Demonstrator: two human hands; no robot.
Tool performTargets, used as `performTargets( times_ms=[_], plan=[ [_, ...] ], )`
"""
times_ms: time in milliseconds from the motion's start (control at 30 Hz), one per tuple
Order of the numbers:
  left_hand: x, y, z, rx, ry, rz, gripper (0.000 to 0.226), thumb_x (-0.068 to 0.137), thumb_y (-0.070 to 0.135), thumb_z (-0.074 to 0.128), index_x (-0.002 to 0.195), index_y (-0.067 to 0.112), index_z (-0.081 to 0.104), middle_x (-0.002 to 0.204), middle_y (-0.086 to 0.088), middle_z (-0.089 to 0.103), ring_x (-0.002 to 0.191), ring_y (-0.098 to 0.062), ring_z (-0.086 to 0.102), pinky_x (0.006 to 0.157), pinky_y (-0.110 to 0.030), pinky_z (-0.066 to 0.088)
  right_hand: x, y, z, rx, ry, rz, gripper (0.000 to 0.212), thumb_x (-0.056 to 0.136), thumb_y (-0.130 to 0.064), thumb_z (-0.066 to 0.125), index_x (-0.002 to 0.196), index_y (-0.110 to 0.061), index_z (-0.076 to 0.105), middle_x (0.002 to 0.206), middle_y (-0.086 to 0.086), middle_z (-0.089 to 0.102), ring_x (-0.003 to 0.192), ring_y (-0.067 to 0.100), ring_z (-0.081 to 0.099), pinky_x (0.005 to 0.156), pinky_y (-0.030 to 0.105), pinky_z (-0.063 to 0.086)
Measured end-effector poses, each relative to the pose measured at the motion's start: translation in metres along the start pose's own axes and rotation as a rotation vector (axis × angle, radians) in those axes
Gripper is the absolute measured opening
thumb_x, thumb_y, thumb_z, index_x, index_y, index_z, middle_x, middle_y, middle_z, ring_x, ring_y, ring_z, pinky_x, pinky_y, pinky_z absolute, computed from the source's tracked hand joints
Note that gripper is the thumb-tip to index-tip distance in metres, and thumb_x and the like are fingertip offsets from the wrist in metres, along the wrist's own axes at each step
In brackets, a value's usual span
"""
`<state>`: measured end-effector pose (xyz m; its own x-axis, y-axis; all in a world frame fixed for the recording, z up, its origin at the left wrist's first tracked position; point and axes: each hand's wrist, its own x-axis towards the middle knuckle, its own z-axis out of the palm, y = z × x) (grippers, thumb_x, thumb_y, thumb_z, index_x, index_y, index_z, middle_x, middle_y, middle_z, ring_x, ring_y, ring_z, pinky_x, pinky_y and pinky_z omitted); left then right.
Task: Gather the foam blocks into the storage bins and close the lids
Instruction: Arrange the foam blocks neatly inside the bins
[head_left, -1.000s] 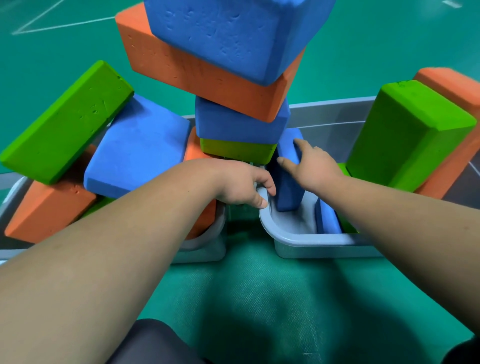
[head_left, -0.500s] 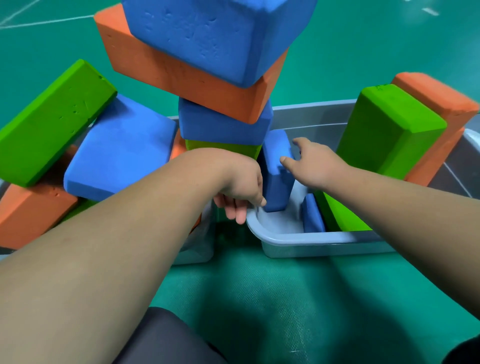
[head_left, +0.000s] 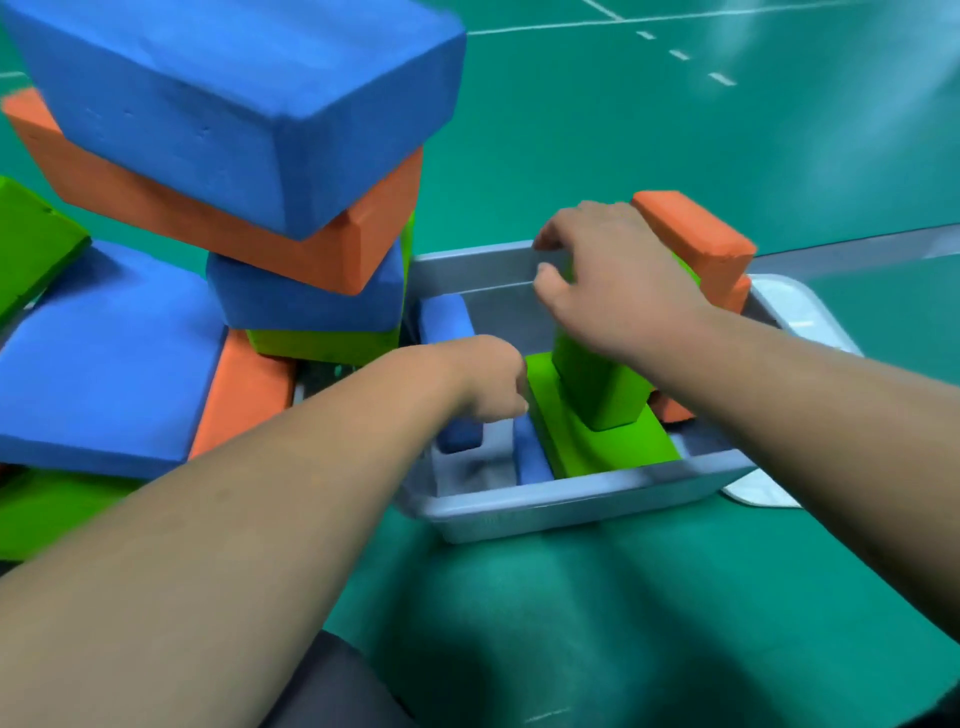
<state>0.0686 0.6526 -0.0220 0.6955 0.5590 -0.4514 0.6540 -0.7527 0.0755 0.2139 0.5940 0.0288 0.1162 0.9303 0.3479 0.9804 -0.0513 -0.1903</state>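
Top blue block cut by upper edge, left hand fingertips hidden

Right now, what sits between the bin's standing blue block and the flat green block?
Head view: a blue block on edge beside the flat green block, then bare bin floor up to the standing blue block; the left hand hovers above.

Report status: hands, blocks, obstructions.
Right hand grips upright green foam block in grey plastic bin. Left hand down beside upright blue foam block, grip unclear. Orange foam block crowds behind.
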Motion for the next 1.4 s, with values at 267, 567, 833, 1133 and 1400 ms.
performTargets(
  times_ms=[267, 567, 833, 1133, 1400],
  plan=[
    [0.019, 0.008, -0.001, 0.062, 0.108, -0.150, 0.037, 0.100, 0.033, 0.049, 0.130, 0.016, 0.062, 0.133, -0.011, 0.055, 0.118, -0.034, 0.059, 0.093, -0.042, 0.052, -0.020, 0.048, -0.020, -0.093, -0.031, 0.237, 0.057, 0.087, -0.040, 0.066, 0.133, -0.006, 0.057, 0.129, 0.020, 0.052, 0.124, 0.041, 0.047, 0.110, 0.046, 0.035],
    [0.020, 0.000, 0.007, 0.049, 0.040, -0.358, 0.038, 0.100, 0.031, 0.047, 0.133, 0.012, 0.049, 0.137, -0.012, 0.043, 0.093, -0.034, 0.056, 0.071, -0.040, 0.041, -0.026, 0.066, -0.018, 0.135, -0.167, 0.447, 0.063, 0.087, -0.054, 0.063, 0.127, -0.008, 0.048, 0.121, 0.017, 0.062, 0.108, 0.034, 0.060, 0.081, 0.039, 0.046],
    [0.020, -0.004, 0.010, 0.053, 0.039, -0.334, 0.040, 0.099, 0.036, 0.048, 0.132, 0.013, 0.050, 0.133, -0.009, 0.048, 0.097, -0.033, 0.058, 0.076, -0.039, 0.046, -0.025, 0.073, -0.017, 0.250, -0.176, 0.539, 0.074, 0.093, -0.060, 0.058, 0.144, -0.008, 0.040, 0.129, 0.017, 0.062, 0.100, 0.031, 0.057, 0.078, 0.035, 0.041],
    [0.015, 0.000, 0.001, 0.006, 0.043, -0.350, 0.035, 0.100, 0.032, 0.049, 0.128, 0.010, 0.056, 0.113, -0.009, 0.059, 0.092, -0.031, 0.056, 0.077, -0.036, 0.049, -0.019, 0.075, -0.005, 0.187, -0.126, 0.450, 0.082, 0.079, -0.058, 0.069, 0.143, -0.015, 0.043, 0.122, 0.015, 0.067, 0.103, 0.032, 0.063, 0.081, 0.039, 0.051],
    [0.006, -0.009, -0.024, -0.332, 0.416, -0.432, 0.035, 0.098, 0.010, 0.047, 0.131, 0.008, 0.058, 0.130, -0.017, 0.063, 0.118, -0.036, 0.061, 0.084, -0.033, 0.046, -0.009, 0.060, -0.018, 0.277, -0.019, 0.500, 0.051, 0.081, -0.062, 0.059, 0.098, -0.013, 0.065, 0.088, 0.005, 0.066, 0.090, 0.031, 0.061, 0.060, 0.032, 0.036]
  ],
)
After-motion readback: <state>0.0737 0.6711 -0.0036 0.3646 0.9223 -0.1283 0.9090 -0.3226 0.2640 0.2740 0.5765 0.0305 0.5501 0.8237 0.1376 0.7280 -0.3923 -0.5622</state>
